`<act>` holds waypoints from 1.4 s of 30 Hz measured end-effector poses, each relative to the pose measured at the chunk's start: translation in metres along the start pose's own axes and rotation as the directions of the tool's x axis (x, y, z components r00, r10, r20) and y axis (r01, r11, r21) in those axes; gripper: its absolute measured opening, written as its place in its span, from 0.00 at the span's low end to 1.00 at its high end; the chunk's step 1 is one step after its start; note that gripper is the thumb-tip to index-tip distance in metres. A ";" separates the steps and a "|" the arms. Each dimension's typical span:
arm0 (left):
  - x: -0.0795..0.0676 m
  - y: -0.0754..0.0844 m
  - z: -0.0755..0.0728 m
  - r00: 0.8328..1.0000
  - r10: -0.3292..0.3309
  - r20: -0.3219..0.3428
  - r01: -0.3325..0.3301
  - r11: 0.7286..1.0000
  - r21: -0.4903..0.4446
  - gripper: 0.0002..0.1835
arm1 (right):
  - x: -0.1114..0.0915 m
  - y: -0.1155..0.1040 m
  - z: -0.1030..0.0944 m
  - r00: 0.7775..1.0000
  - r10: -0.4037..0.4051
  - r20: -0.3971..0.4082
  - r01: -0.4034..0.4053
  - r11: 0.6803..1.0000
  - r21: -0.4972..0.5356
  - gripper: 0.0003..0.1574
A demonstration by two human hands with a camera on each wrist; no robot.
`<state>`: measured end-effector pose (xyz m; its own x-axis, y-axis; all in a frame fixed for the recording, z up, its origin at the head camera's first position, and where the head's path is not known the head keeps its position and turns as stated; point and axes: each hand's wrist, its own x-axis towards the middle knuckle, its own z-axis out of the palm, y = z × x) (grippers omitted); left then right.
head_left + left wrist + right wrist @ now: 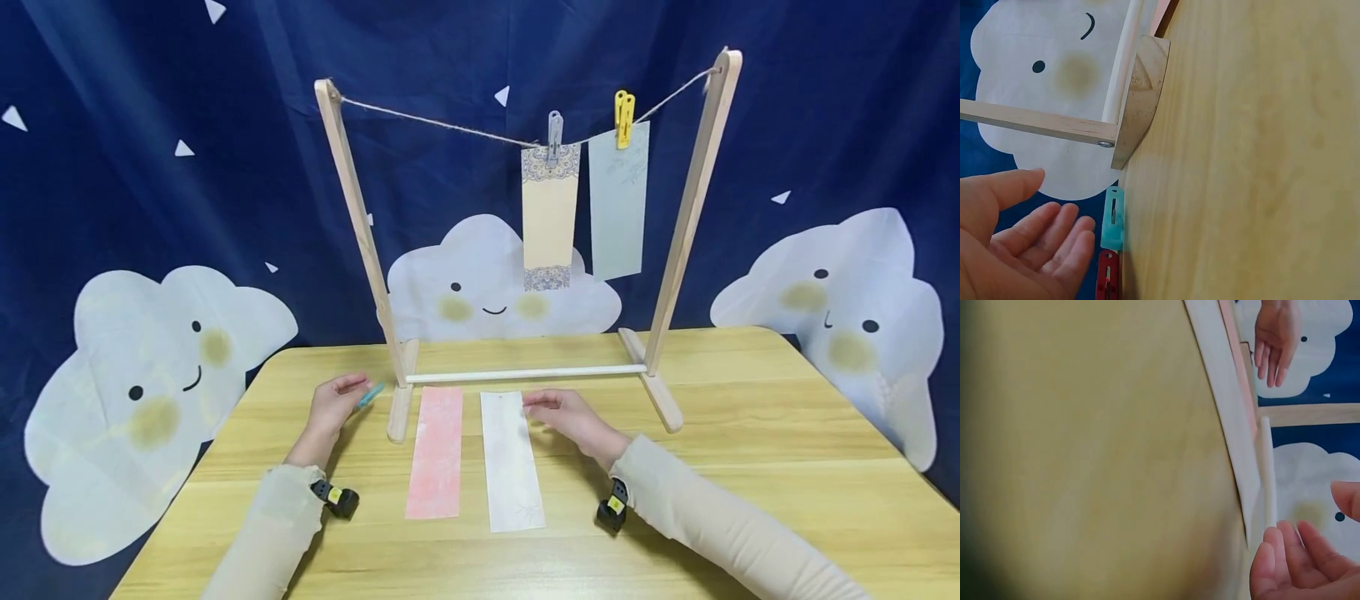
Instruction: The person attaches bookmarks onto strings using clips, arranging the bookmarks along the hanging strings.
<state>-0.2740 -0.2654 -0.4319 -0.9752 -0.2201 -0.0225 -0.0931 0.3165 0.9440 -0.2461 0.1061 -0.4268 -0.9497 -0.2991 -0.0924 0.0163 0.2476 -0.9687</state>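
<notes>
My left hand [332,410] hovers low at the left of the table, its fingers relaxed and holding nothing. Beside its fingertips lies a teal clothespin [1113,219], with a red clothespin [1107,275] right behind it; in the head view the hand hides the red one. My right hand [566,414] has its fingertips at the upper right edge of a white paper strip [512,462], thumb apart from the loosely bent fingers. A pink paper strip [435,454] lies flat to the left of the white one.
A wooden frame [693,208] stands at the back of the table, a twine line [442,125] strung across it. A grey clothespin [555,137] holds a cream patterned strip [550,221] on it, and a yellow clothespin [624,119] a pale green strip [618,204].
</notes>
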 end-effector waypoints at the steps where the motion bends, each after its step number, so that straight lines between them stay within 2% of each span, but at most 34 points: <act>1: 0.000 0.000 0.000 1.000 -0.008 0.002 0.008 1.000 0.006 0.23 | 0.000 0.001 0.001 1.000 0.008 0.002 -0.008 1.000 0.004 0.23; 7: 0.000 0.000 0.002 1.000 -0.005 0.009 0.005 0.999 0.039 0.23 | -0.001 0.007 0.004 1.000 0.018 -0.004 -0.018 0.999 -0.045 0.25; 13: 0.003 -0.002 0.000 1.000 0.016 -0.013 -0.015 0.996 0.083 0.23 | -0.002 0.011 0.009 0.998 0.042 -0.043 -0.047 0.994 -0.103 0.29; 19: 0.009 0.000 0.000 1.000 0.030 -0.002 -0.029 0.977 0.210 0.22 | 0.000 0.014 0.014 0.996 0.051 -0.074 -0.062 0.985 -0.159 0.32; 23: 0.013 0.001 0.000 0.999 0.045 0.015 -0.048 0.953 0.300 0.22 | 0.001 0.014 0.017 0.996 0.045 -0.074 -0.058 0.980 -0.189 0.34; 26: 0.015 0.001 0.001 0.998 0.055 0.025 -0.061 0.930 0.363 0.22 | 0.001 0.013 0.020 0.997 0.023 -0.077 -0.041 0.969 -0.243 0.34; 31: 0.018 0.001 0.001 0.997 0.071 0.038 -0.080 0.909 0.409 0.21 | 0.002 0.014 0.025 0.997 -0.048 -0.060 0.023 0.934 -0.356 0.37; 37: 0.020 0.002 0.002 0.994 0.095 0.054 -0.109 0.894 0.435 0.22 | -0.002 0.013 0.029 0.997 -0.070 -0.025 0.052 0.894 -0.445 0.45; 42: 0.026 0.000 0.004 0.991 0.109 0.073 -0.130 0.895 0.427 0.22 | -0.004 0.012 0.031 0.998 -0.065 -0.019 0.048 0.884 -0.464 0.48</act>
<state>-0.2999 -0.2678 -0.4341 -0.9916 -0.1164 0.0567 -0.0424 0.7060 0.7070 -0.2323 0.0816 -0.4451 -0.9547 -0.2965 -0.0251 -0.1766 0.6323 -0.7543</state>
